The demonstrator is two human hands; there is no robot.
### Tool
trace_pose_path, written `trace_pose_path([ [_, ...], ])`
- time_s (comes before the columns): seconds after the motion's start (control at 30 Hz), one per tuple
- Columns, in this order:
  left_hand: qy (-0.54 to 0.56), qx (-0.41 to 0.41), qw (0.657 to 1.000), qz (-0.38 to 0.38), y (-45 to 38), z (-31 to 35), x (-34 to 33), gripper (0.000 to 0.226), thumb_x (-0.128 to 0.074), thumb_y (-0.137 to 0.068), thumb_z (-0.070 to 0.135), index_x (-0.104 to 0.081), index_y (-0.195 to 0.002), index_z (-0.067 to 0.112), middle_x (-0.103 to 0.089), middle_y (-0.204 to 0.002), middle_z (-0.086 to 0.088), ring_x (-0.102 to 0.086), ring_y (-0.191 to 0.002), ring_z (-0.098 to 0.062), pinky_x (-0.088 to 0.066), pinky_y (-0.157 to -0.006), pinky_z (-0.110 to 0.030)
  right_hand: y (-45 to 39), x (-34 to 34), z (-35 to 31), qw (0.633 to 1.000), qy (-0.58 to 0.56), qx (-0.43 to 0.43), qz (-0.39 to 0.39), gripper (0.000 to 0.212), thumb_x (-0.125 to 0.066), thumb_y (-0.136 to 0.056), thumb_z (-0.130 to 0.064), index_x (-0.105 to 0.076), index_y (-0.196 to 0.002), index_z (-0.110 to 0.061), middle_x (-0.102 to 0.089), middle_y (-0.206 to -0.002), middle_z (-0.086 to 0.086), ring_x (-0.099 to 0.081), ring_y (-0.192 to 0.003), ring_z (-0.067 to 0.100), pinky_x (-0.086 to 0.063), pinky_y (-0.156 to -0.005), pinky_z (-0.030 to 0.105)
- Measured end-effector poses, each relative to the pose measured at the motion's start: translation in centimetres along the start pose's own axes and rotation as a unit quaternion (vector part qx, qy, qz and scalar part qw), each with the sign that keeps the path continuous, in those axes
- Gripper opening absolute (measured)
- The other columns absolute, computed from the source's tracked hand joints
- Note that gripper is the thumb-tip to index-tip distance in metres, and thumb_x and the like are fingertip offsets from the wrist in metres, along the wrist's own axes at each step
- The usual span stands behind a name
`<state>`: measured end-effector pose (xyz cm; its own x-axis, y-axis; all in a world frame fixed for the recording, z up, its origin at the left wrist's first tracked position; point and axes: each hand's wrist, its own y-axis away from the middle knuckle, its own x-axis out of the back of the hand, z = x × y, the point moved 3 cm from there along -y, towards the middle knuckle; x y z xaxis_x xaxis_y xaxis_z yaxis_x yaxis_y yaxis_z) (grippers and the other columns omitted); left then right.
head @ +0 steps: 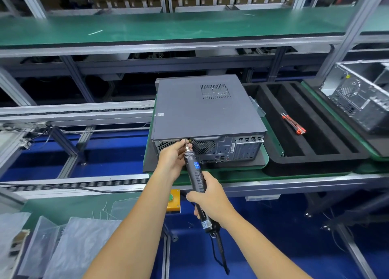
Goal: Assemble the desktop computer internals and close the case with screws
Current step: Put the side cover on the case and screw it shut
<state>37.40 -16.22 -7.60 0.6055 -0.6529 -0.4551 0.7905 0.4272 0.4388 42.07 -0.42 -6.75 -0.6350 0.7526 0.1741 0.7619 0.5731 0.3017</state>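
The closed grey computer case (207, 108) is lying flat on a dark pad (248, 163) on the green-edged conveyor tray (265, 152), its rear panel facing the person. The electric screwdriver (194, 171) is pointing up and away at the top edge of that rear panel, its bit meeting the case just left of the round fan grille. The right hand (210, 196) is gripping the screwdriver's black body low down, fingers wrapped round it. The left hand (173, 154) is pinching the bit near its tip. Both forearms are reaching forward from below. A black foam tray (273, 163) holding a red-handled tool (293, 124) is sitting just right of the case, and an open metal chassis (362, 97) farther right.
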Motion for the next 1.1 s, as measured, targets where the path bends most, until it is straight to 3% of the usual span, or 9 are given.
trace_pose_path([
  [0.37, -0.012, -0.014, 1.0, 0.01, -0.3, -0.2, 0.1, 0.013, -0.062, -0.093, 0.015, -0.07, -0.091, 0.005, -0.073, -0.08, -0.005, -0.065, -0.074, -0.015, -0.053, -0.066, -0.029, -0.2, -0.4, -0.4, 1.0, -0.01, -0.001, 0.002, 0.031, -0.066, -0.081, -0.011, -0.048, -0.106, -0.017, -0.053, -0.088, 0.013, -0.056, -0.052, 0.022, -0.052, -0.048, 0.031],
  [0.5, -0.011, -0.007, 1.0, 0.023, -0.3, -0.2, 0.1, 0.011, -0.062, -0.092, 0.015, -0.07, -0.09, 0.007, -0.074, -0.079, -0.003, -0.067, -0.072, -0.014, -0.053, -0.059, -0.027, -0.1, -0.9, -0.7, 1.0, -0.023, -0.004, 0.001, 0.03, -0.066, -0.083, -0.011, -0.048, -0.104, -0.019, -0.054, -0.084, 0.009, -0.057, -0.049, 0.019, -0.051, -0.047, 0.03],
  [1.1, -0.027, 0.006, 1.0, 0.012, 0.3, 0.5, -0.3, 0.013, -0.061, -0.093, 0.018, -0.068, -0.088, 0.008, -0.074, -0.08, -0.005, -0.065, -0.073, -0.015, -0.052, -0.056, -0.024, -0.1, -1.3, -1.5, 0.995, -0.095, -0.041, -0.008, 0.035, -0.07, -0.08, -0.012, -0.048, -0.107, -0.016, -0.054, -0.082, 0.014, -0.057, -0.048, 0.021, -0.051, -0.047, 0.031],
])
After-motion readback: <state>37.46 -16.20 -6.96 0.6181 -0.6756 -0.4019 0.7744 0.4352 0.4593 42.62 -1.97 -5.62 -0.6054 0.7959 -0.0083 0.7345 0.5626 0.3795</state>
